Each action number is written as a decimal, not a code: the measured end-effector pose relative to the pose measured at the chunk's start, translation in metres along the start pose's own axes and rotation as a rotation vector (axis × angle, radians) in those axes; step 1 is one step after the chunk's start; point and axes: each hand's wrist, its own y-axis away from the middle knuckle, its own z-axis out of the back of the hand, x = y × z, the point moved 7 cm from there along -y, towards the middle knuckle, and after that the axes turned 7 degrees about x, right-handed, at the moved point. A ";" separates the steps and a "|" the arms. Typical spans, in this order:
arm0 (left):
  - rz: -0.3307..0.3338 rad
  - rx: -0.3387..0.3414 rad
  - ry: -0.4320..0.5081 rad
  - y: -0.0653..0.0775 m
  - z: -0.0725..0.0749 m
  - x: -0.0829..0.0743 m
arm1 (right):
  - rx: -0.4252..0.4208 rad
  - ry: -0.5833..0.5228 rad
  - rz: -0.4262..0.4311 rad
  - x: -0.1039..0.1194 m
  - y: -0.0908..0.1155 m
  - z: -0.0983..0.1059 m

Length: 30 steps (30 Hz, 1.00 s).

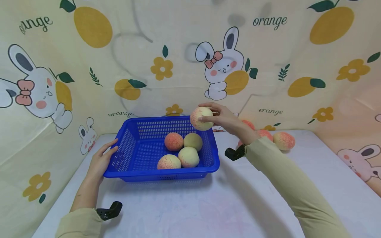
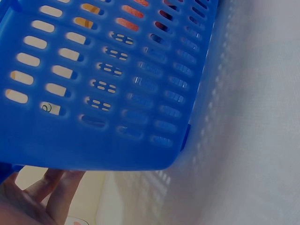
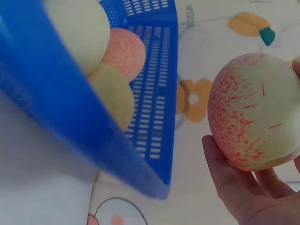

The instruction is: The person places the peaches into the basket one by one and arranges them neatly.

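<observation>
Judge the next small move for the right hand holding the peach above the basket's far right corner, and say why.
Probably lower the peach into the blue basket and release. The right hand grips it just over the back right rim, four peaches already lie inside with bare floor to their left, and the left hand rests on the basket's left wall, steadying it.

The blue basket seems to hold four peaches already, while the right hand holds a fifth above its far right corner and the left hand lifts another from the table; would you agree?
Not quite: in the head view the left hand holds no peach; it rests on the blue basket's left rim. The four peaches inside and the peach in the right hand are as you say.
</observation>
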 end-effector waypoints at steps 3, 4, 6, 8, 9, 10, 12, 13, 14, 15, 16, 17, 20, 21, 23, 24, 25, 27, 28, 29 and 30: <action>0.004 0.000 0.000 0.000 0.000 0.000 | 0.018 -0.019 0.011 0.005 -0.005 -0.006; 0.005 -0.001 -0.001 0.000 0.001 0.000 | 0.023 -0.030 0.014 0.006 -0.007 -0.009; 0.005 -0.001 0.000 0.000 0.001 0.000 | 0.035 -0.038 0.022 0.010 -0.010 -0.014; 0.004 0.000 0.005 0.000 0.001 0.001 | 0.043 -0.032 0.030 0.013 -0.014 -0.020; 0.004 0.001 0.008 -0.001 0.001 0.001 | 0.050 -0.034 0.036 0.015 -0.016 -0.023; 0.004 0.001 0.009 -0.001 0.001 0.001 | 0.056 -0.037 0.042 0.016 -0.017 -0.026; 0.005 0.003 0.015 -0.001 0.000 0.002 | 0.065 -0.042 0.049 0.018 -0.020 -0.033; 0.006 0.004 0.017 -0.001 0.000 0.002 | 0.069 -0.042 0.050 0.018 -0.022 -0.036; 0.007 0.003 0.019 -0.001 0.000 0.002 | 0.075 -0.053 0.050 0.018 -0.023 -0.039; 0.008 0.004 0.019 -0.001 -0.001 0.002 | 0.076 -0.052 0.050 0.018 -0.025 -0.042; 0.007 0.002 0.019 -0.001 -0.001 0.002 | 0.078 -0.061 0.046 0.017 -0.027 -0.045; 0.006 0.002 0.019 -0.001 -0.001 0.002 | 0.081 -0.069 0.045 0.016 -0.028 -0.047; 0.003 -0.001 0.017 -0.001 0.000 0.002 | 0.089 -0.080 0.045 0.016 -0.033 -0.055; 0.003 -0.001 0.016 -0.001 0.000 0.002 | 0.089 -0.084 0.046 0.016 -0.034 -0.058; 0.002 -0.002 0.016 -0.001 -0.001 0.002 | 0.088 -0.074 0.048 0.017 -0.037 -0.063; 0.002 -0.003 0.016 -0.001 -0.001 0.002 | 0.091 -0.074 0.051 0.018 -0.038 -0.066; 0.002 -0.003 0.016 -0.001 0.000 0.002 | 0.093 -0.072 0.050 0.018 -0.039 -0.069; 0.000 -0.004 0.020 -0.001 0.000 0.002 | 0.101 -0.084 0.049 0.018 -0.042 -0.075; -0.001 -0.007 0.020 -0.001 0.000 0.002 | 0.107 -0.094 0.049 0.018 -0.043 -0.078; -0.002 -0.008 0.020 0.000 0.000 0.002 | 0.119 -0.107 0.053 0.018 -0.045 -0.081; -0.002 -0.006 0.022 0.000 0.000 0.002 | 0.127 -0.112 0.055 0.017 -0.046 -0.084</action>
